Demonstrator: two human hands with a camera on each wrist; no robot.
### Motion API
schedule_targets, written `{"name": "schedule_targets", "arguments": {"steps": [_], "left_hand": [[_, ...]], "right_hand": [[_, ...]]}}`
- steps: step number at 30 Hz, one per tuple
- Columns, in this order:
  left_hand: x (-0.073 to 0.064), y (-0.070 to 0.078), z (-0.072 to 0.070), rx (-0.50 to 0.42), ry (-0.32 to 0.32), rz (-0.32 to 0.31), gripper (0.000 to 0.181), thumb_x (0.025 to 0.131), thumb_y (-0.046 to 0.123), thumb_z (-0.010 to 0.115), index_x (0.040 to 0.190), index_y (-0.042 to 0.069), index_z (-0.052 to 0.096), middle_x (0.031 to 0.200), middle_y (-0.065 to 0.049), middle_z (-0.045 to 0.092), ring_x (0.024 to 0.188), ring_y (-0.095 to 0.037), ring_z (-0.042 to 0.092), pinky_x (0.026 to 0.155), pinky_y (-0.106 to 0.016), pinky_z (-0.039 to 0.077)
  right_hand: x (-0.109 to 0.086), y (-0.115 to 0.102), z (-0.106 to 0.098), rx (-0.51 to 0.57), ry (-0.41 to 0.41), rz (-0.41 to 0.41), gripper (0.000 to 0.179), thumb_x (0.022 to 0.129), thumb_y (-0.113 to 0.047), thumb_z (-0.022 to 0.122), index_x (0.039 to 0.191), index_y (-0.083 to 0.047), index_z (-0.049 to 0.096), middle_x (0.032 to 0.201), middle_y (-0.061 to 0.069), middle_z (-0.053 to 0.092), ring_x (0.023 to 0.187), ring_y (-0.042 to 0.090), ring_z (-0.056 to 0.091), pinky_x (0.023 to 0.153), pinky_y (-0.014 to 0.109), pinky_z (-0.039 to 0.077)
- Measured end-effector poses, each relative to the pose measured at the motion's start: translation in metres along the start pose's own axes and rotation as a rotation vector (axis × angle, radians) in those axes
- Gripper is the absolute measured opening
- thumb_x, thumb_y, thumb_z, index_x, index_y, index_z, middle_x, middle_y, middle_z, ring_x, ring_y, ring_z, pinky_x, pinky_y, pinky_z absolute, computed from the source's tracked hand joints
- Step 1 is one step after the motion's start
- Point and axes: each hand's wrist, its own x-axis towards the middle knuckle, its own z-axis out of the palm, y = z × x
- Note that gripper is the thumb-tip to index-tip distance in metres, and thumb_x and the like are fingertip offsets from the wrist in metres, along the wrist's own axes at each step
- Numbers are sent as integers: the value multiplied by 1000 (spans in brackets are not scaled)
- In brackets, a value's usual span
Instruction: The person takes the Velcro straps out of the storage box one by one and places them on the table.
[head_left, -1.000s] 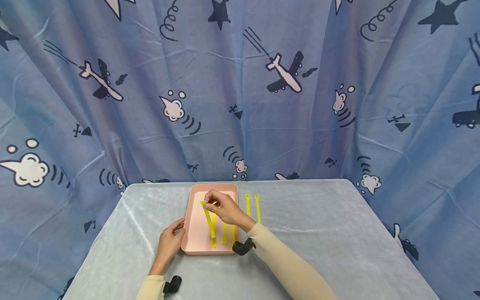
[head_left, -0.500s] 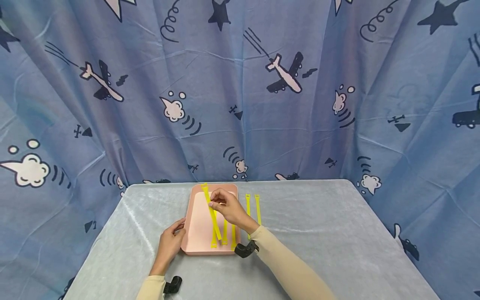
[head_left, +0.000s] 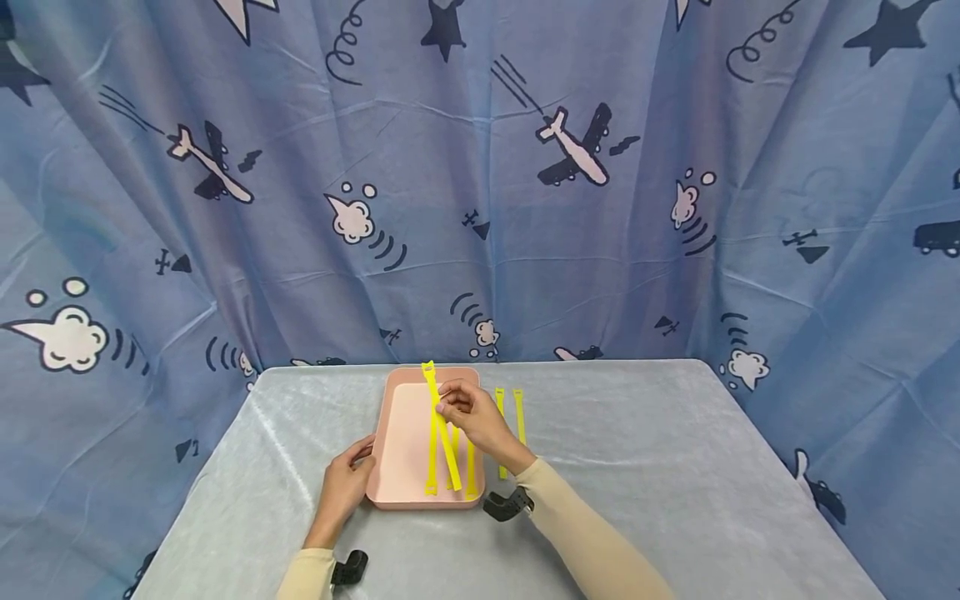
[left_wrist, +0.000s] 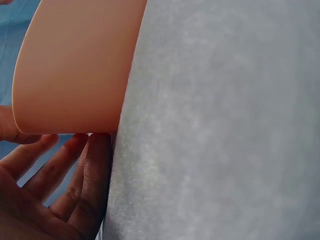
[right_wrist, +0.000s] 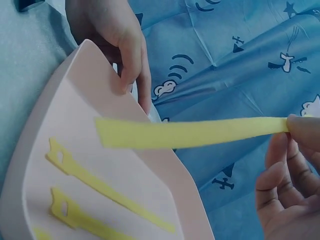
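My right hand (head_left: pixel 480 421) pinches a yellow hook-and-loop cable tie (head_left: pixel 449 454) between thumb and fingers, above the pink tray (head_left: pixel 401 377). In the head view the tie's slotted head points to the back and its tail slants to the front right. The right wrist view shows its flat tail (right_wrist: pixel 175 134) reaching out over the tray. Three more yellow ties (head_left: pixel 432 458) lie in the tray, partly covered by the held tie and the hand. At the tray's left side my left hand (head_left: pixel 347 483) holds the rim, its fingers (left_wrist: pixel 92 170) against the outer wall.
Two yellow ties (head_left: pixel 519 417) lie side by side on the grey cloth-covered table (head_left: pixel 637 467), just right of the tray; the right forearm partly hides them. A blue printed curtain (head_left: pixel 420 275) hangs behind the table. Each wrist wears a black device (head_left: pixel 350 568).
The right hand has moved to the right with its tie. The tie's slotted head has swung toward the back, its tail toward the front right. My left hand has stayed at the tray.
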Motion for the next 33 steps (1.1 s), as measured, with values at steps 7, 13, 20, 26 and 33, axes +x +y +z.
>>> {"name": "schedule_targets", "arguments": {"steps": [7, 13, 20, 26, 33], "left_hand": [[0, 1, 0, -9, -8, 0, 41, 96, 15, 54, 137, 14, 60, 126, -15, 67, 105, -26, 67, 69, -24, 48], [-1, 0, -1, -7, -9, -4, 41, 96, 16, 54, 137, 14, 59, 126, -15, 67, 108, -26, 66, 72, -23, 49], [-1, 1, 0, -4, -11, 10, 42, 96, 15, 54, 138, 13, 59, 126, -16, 67, 108, -28, 66, 70, -23, 48], [-2, 1, 0, -4, -8, 10, 42, 96, 15, 54, 138, 12, 59, 126, -16, 67, 107, -28, 66, 71, -23, 48], [-1, 0, -1, 3, -4, 12, 41, 97, 15, 54, 137, 13, 59, 126, -15, 67, 110, -29, 65, 76, -24, 49]], "right_hand": [[-4, 5, -14, 48, 63, 47, 23, 94, -4, 62, 116, 3, 58, 90, 8, 62, 73, 13, 56, 65, 23, 46], [-7, 9, -26, 82, 121, 124, 23, 94, -4, 62, 117, 2, 59, 90, 4, 61, 75, 13, 56, 67, 24, 47], [-3, 38, -40, 85, 196, 170, 23, 94, -7, 64, 115, -1, 59, 87, 1, 61, 77, 20, 56, 64, 25, 46], [-8, 55, -50, 64, 257, 192, 22, 93, -11, 66, 114, -4, 61, 86, 3, 61, 76, 22, 55, 66, 29, 47], [-15, 64, -66, 47, 259, 187, 21, 94, -10, 65, 113, -5, 60, 86, 3, 62, 73, 20, 54, 66, 32, 48]]}}
